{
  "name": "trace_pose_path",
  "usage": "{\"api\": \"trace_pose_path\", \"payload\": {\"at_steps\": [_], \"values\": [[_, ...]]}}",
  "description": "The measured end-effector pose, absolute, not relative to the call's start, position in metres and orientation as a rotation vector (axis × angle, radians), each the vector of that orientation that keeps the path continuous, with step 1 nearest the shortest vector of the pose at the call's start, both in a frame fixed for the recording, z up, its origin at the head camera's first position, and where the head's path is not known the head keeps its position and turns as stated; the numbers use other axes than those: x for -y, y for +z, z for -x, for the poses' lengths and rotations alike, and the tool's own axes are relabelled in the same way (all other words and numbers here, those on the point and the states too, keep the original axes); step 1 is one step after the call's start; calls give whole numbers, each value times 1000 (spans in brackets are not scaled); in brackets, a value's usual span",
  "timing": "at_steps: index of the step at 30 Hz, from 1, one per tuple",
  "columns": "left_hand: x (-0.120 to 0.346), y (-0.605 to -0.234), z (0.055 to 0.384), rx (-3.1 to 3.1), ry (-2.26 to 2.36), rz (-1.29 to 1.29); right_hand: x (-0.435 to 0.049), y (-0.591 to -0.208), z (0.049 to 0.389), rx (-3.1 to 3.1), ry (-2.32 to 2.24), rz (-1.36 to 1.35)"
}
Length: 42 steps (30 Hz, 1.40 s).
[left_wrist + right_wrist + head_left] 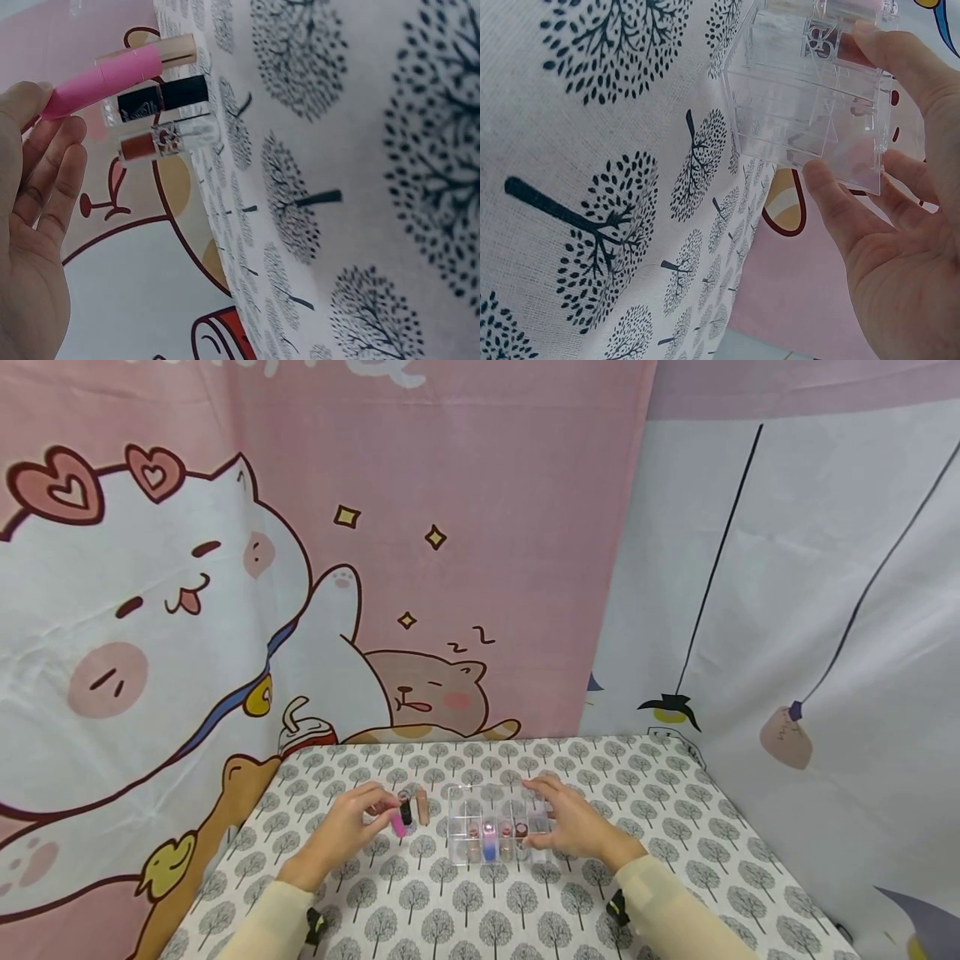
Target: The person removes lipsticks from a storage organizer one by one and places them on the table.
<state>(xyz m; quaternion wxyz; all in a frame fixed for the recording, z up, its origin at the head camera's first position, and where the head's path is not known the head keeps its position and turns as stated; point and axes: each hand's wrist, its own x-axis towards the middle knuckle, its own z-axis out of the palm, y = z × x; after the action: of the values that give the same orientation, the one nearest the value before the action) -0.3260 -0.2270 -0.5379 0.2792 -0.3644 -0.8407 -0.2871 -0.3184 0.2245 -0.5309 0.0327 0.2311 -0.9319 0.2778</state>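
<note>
My left hand point(356, 822) pinches a bright pink lip tube point(105, 79) by one end, between thumb and fingertips. Just beyond it stand a black-capped lip tube point(161, 100), a clear lip tube point(165, 142) with red-brown colour, and a tan one point(423, 807). In the head view the hand hides the clear tube. My right hand point(573, 822) holds the right side of a clear plastic organizer point(465, 806), thumb at the front and fingers toward the back. Several lip tubes fill its front row, among them a blue-and-pink one point(490, 843).
A cloth point(438, 927) printed with grey trees covers the table. Behind it hangs a pink curtain point(525, 568) with cartoon animals, and a pale one point(697, 568) hangs at the right.
</note>
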Motion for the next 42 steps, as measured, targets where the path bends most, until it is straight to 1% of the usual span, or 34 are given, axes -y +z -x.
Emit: {"api": "trace_pose_path", "payload": {"at_steps": [6,31,42], "values": [[234,-544,329,2289,-774,949,-225,-532,319,2871,850,-712],[250,-553,333,2476,-801,630,-226,-532,321,2862,888,-752],[253,-557,341,2455,-737,579,-226,-532,319,2866,906,-752]]}}
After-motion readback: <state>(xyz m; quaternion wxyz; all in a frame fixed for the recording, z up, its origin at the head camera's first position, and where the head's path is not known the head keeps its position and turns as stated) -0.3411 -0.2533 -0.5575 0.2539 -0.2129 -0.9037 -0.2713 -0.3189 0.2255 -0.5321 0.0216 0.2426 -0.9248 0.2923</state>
